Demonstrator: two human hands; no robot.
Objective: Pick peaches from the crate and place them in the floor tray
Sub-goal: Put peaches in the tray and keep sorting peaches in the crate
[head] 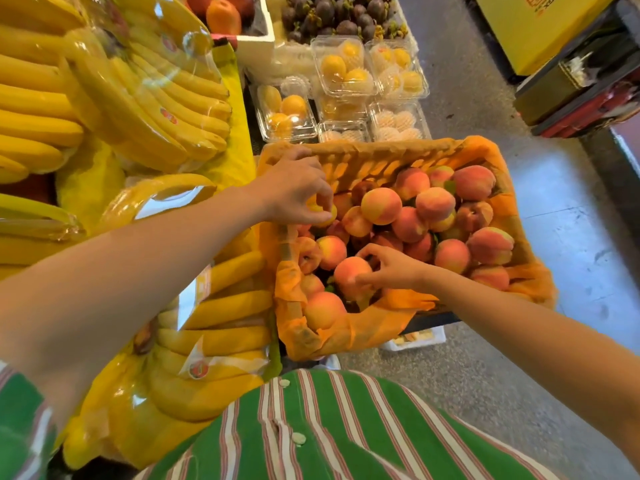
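Note:
An orange-lined crate (391,157) holds several pink-yellow peaches (434,204). My left hand (298,192) reaches into its far left corner, fingers curled over a yellowish peach (325,216) that is mostly hidden under them. My right hand (391,268) grips a pink peach (349,271) near the crate's front, thumb and fingers curled round it. A white tray (415,339) on the floor peeks out under the crate's front edge.
Bagged bananas (156,109) fill the stand to the left. Clear boxes of yellow fruit (343,67) sit behind the crate, with dark mangosteens (332,12) beyond. Grey floor (485,368) lies to the right, with yellow and dark cartons (540,29) at the far right.

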